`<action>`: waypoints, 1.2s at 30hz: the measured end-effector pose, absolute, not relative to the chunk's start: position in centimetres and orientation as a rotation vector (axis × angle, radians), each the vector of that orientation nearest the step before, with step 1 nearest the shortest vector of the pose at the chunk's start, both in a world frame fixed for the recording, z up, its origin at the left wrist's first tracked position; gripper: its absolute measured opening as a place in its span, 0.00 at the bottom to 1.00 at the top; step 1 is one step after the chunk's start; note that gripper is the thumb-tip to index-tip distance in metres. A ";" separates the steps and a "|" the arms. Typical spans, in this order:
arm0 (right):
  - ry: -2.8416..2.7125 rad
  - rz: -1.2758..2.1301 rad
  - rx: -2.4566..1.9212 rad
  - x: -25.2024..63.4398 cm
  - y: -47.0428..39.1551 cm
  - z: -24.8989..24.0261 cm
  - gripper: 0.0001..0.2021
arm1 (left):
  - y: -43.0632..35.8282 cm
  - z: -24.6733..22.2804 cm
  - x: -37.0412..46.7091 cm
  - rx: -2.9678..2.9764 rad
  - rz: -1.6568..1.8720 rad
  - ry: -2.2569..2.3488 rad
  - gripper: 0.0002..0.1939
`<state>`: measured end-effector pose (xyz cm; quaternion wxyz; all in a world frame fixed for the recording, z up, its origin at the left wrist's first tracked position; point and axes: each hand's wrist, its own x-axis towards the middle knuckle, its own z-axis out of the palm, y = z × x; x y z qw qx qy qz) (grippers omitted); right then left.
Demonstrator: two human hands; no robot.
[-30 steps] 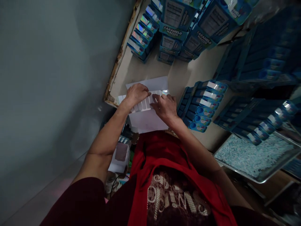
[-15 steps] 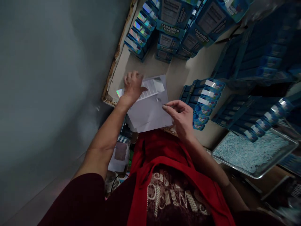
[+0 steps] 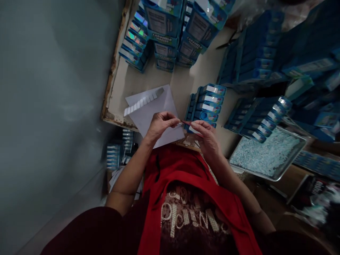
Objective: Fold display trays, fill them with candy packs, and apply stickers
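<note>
My left hand [image 3: 162, 124] is pinched at the fingertips beside my right hand [image 3: 205, 132], above the table's front edge. Between them is a small dark reddish sliver, too small to make out; which fingers grip it is unclear. White paper sheets [image 3: 159, 113] lie under and behind my left hand. On them rests a strip of silvery white labels [image 3: 142, 103]. Just behind my right hand stands a row of blue boxes [image 3: 211, 99], several with white labels on their ends.
Stacked blue boxes [image 3: 164, 32] stand at the back of the table [image 3: 143, 79]. More blue boxes [image 3: 255, 63] fill the right. A metal tray [image 3: 277, 177] of pale blue bits is at the right front. A wall [image 3: 53, 88] borders the left.
My left hand has left the label strip and come right, beside my right hand, its fingers now pinched. The view has shifted, so the table and boxes appear further left.
</note>
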<state>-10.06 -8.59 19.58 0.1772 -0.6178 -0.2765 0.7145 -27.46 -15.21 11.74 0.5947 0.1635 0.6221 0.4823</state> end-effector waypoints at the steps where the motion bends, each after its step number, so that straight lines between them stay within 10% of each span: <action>1: -0.771 2.018 -1.754 -9.7 -8.6 19.6 0.19 | -15.0 12.2 -27.5 0.413 1.105 1.453 0.19; 12: -0.850 1.692 -1.796 -5.3 -8.5 19.2 0.15 | -11.9 17.3 -24.6 0.973 0.803 1.755 0.07; 36: -1.683 1.096 -1.967 -4.5 -3.9 14.2 0.10 | -8.2 10.6 -23.0 0.767 0.962 1.634 0.12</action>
